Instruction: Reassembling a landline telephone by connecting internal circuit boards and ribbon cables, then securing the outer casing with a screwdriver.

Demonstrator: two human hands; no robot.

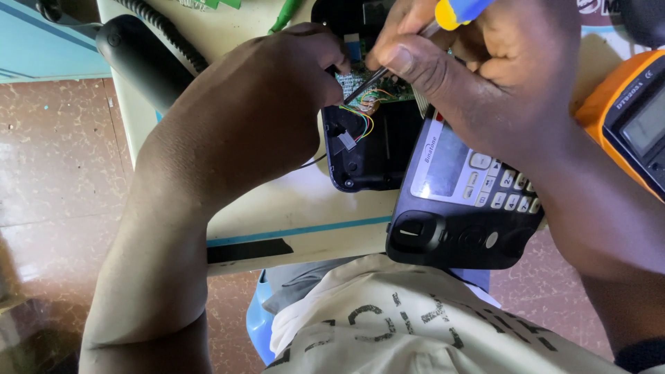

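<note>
- My right hand [485, 76] covers most of the screwdriver [388, 62]; its yellow and blue handle runs off the top edge.
- The screwdriver's tip is too small to tell where it sits on the green circuit board [374, 88].
- My left hand [277, 90] hides the left part of that board, and its fingertips are tucked out of sight.
- The orange multimeter [623, 111] is cut off by the right edge.
- The black handset [138, 59] and its coiled cord [166, 31] run off the top.
- The open phone base [367, 156] is hidden at its top by both hands.
</note>
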